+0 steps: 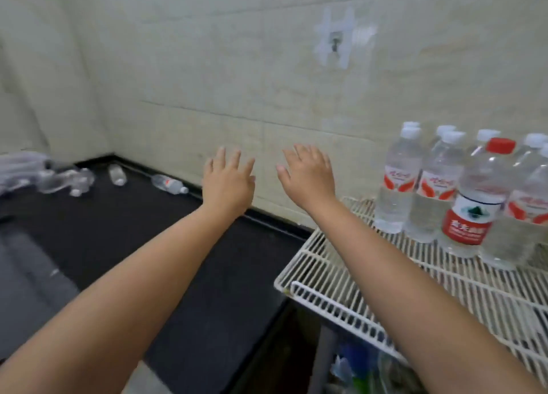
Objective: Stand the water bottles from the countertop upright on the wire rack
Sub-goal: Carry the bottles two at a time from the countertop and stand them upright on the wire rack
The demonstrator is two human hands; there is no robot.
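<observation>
Several clear water bottles stand upright on the white wire rack at the right, among them a red-capped bottle in front and a white-capped bottle at the left of the group. On the dark countertop, one bottle lies on its side by the wall and another lying bottle is further left. More clear bottles are piled in the back left corner. My left hand and my right hand reach forward over the counter, fingers spread, holding nothing.
A tiled wall runs behind the counter, with a taped hook on it. Crumpled plastic wrap sits at the far left. Below the rack, some blurred items show.
</observation>
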